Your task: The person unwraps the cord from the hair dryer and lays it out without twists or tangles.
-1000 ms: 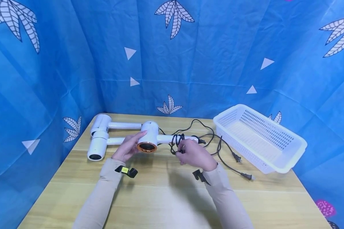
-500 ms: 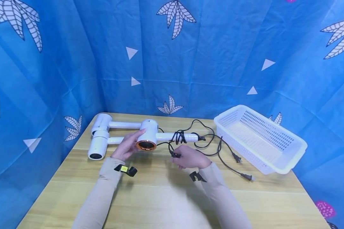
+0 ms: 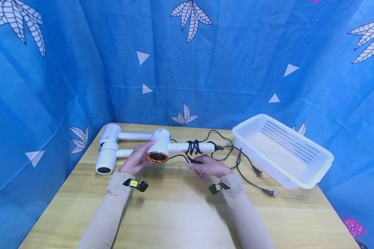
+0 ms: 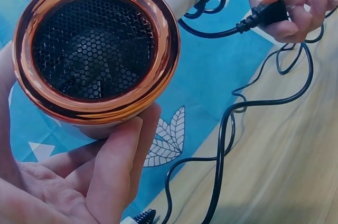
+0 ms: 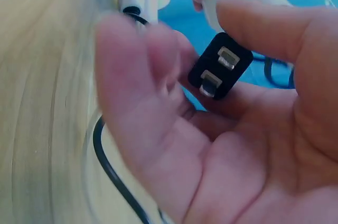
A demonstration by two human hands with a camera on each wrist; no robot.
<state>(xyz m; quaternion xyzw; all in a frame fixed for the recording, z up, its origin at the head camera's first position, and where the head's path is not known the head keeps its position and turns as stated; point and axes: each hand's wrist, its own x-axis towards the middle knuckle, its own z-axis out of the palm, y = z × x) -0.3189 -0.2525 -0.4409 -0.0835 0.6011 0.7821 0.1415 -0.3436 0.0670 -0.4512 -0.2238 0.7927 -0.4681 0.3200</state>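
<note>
A white hair dryer (image 3: 160,140) with a copper-coloured ring (image 4: 95,112) round its grille is held level, its handle toward the right. My left hand (image 3: 136,159) grips its head, thumb on top and fingers underneath. Black cord (image 3: 194,147) is wound in several loops round the handle. Just below those loops, my right hand (image 3: 210,166) pinches the plug (image 4: 272,12) at the cord's end between thumb and fingers. In the right wrist view the plug's two flat prongs (image 5: 228,58) face the camera.
Two more white hair dryers, one behind (image 3: 110,133) and one in front (image 3: 106,160), lie at the table's left. A white perforated basket (image 3: 261,169) stands at the right. Before it lie two loose plugs, one nearer the basket (image 3: 257,171) and one farther forward (image 3: 269,192), with tangled black cords.
My right hand has come off the handle's cord loops, holding the plug below them. The hair dryer has shifted slightly left in my left hand's grip.
</note>
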